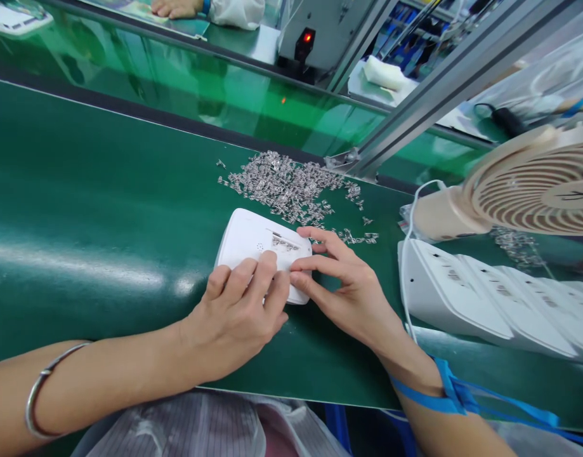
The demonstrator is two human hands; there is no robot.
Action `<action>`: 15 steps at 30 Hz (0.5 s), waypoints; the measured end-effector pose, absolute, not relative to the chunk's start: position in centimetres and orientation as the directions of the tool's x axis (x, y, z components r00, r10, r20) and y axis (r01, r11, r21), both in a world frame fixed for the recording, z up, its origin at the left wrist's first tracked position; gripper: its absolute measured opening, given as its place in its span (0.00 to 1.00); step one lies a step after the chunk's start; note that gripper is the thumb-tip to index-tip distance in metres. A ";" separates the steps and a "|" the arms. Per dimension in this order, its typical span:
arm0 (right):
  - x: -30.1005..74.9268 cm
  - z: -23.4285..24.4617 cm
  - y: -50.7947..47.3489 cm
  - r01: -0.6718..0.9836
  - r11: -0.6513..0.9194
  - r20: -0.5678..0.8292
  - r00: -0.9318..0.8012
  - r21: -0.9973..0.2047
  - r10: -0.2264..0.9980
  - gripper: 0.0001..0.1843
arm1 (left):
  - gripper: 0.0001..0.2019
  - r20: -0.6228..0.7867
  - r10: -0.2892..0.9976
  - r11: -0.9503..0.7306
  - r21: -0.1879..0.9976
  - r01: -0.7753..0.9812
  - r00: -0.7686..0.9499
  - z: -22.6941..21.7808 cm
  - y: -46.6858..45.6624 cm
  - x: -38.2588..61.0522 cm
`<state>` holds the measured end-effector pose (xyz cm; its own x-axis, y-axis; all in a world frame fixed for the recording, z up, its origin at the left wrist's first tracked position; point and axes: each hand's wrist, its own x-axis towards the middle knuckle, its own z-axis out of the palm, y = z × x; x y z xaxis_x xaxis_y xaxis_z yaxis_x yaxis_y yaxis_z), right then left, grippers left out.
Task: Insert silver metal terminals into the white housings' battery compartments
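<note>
The white case (253,241) lies on the green table (82,222). The left hand (238,317) holds it down with curled fingers. The right hand (353,292) pinches its edge. Its slot looks partly filled. A big pile of clips (286,184) lies at twelve o'clock, and more cases (486,298) at three o'clock.

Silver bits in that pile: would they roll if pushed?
Probably not: the silver bits look bent and angular, so they'd likely slide and scatter on the smooth green mat. Being tiny, they're probably light and fiddly to pinch.
</note>
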<state>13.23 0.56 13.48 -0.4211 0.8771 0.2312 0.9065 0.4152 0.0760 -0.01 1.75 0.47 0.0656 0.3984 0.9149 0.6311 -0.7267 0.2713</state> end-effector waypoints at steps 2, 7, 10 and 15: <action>13.2 13.8 0.7 0.896 0.433 0.202 -0.444 0.096 0.873 0.04 | 0.13 0.916 0.395 -0.730 0.271 0.627 0.064 0.4 1.7 0.1; 13.2 14.3 0.9 0.871 0.453 0.145 -0.481 0.189 0.865 0.06 | 0.15 0.926 0.371 -0.737 0.249 0.628 0.069 0.3 1.5 0.1; 13.1 14.2 0.9 0.839 0.471 0.151 -0.521 0.273 0.840 0.05 | 0.15 0.928 0.366 -0.739 0.248 0.626 0.064 0.2 1.5 0.1; 12.7 13.8 0.8 0.758 0.522 0.142 -0.609 0.391 0.780 0.06 | 0.15 0.929 0.367 -0.737 0.259 0.624 0.048 0.3 1.5 0.2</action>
